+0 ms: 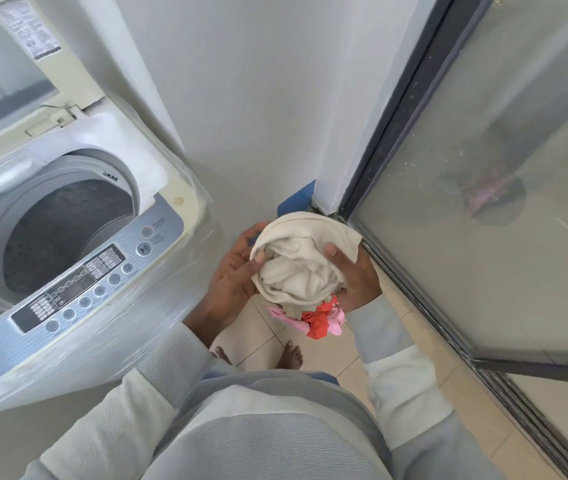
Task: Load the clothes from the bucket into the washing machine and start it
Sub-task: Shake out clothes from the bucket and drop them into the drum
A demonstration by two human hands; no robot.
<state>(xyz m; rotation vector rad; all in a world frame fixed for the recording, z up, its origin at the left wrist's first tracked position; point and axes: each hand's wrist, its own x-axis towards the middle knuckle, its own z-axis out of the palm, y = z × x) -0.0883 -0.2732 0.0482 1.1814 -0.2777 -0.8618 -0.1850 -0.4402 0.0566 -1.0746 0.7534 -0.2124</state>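
Clothes point(301, 268) seemingly clear of washer point(68, 296) edge

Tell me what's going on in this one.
A person stands beside a top-loading washing machine whose lid is up and whose drum looks empty. The left hand and right hand hold a bundle of clothes between them: a cream garment on top, red and pink pieces hanging beneath. The bundle is over the tiled floor, to the right of the machine, not yet over the drum.
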